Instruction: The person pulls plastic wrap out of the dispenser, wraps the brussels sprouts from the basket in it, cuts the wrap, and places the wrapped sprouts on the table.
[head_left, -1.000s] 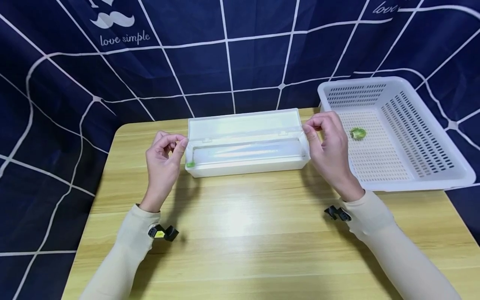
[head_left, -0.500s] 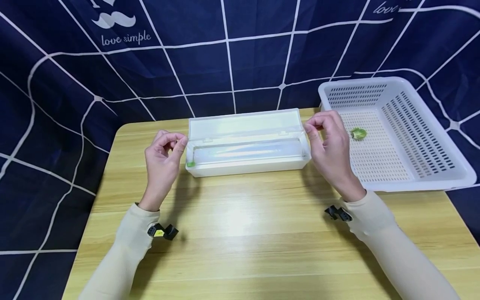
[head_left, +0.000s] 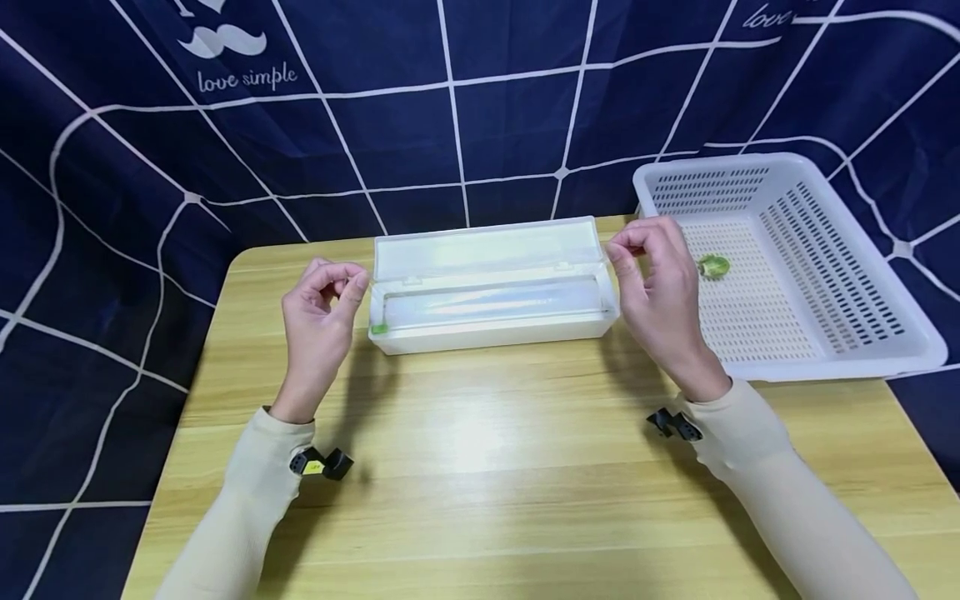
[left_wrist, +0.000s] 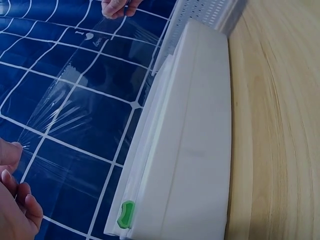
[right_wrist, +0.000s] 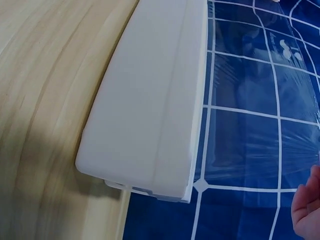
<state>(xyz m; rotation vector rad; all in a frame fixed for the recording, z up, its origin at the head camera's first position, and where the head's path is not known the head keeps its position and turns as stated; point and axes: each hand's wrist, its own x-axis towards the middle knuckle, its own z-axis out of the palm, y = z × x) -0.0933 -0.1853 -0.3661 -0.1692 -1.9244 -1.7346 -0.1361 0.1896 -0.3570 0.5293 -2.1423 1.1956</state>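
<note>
A clear film stretches between the 2 hands, above a long white box that sits near the far edge of the wooden surface. The left hand pinches 1 corner of the film, thumb against a bent index finger, the other fingers curled in; in the left wrist view, creases fan out from that grip. The right hand likewise pinches the other end between thumb and index finger, near the box's right end. Its exact hold is hard to make out, since the right wrist view catches only part of the hand at the edge. The box's lid is tilted up at the back, and a small green slider sits at its left front corner. To the right, a white perforated basket holds 1 green vegetable piece.
</note>
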